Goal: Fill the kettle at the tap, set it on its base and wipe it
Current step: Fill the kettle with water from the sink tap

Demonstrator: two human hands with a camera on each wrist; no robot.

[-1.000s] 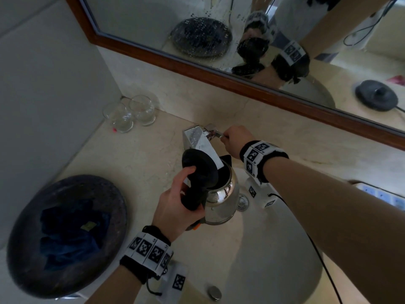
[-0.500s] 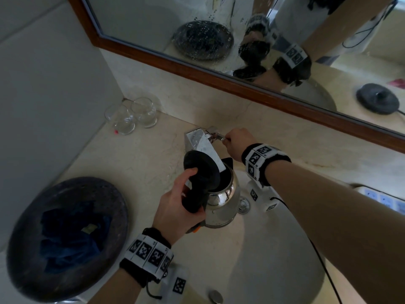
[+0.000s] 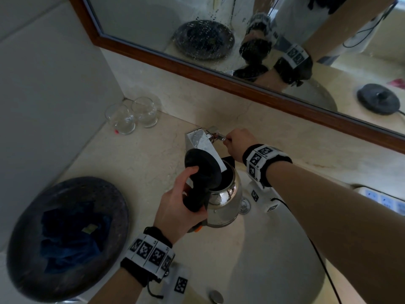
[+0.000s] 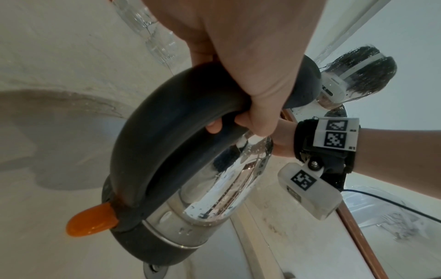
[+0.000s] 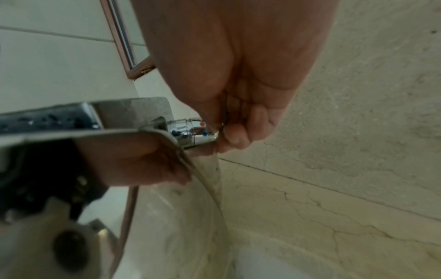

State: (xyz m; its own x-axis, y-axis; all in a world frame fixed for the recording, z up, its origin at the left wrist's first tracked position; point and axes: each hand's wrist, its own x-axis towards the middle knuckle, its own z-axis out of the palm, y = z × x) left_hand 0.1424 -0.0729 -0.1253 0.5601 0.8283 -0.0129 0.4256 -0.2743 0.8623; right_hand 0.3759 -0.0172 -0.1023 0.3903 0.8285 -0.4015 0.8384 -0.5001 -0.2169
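Left hand point(image 3: 175, 207) wrapped round black handle of shiny steel kettle point(image 3: 223, 200), lid up, over pale stone basin point(image 3: 274, 249) beneath square chrome tap point(image 3: 201, 141). Right hand point(image 3: 237, 142) pinching chrome tap lever point(image 5: 193, 132). Best opened gently, kettle mouth kept level under spout.

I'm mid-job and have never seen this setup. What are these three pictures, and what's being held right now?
No machine here: a person works bare-handed, with a camera on the head and one on each wrist. The head view looks down on a marble counter with a basin.

The left hand grips the black handle of a steel kettle, lid flipped open, under the tap. The left wrist view shows that grip close up, with the kettle's orange switch.

The right hand pinches the tap's chrome lever; the right wrist view shows its red and blue dots. I cannot tell whether water runs.

Also on the counter: two glasses and a dark tray holding a blue cloth. The kettle base appears only in the mirror.
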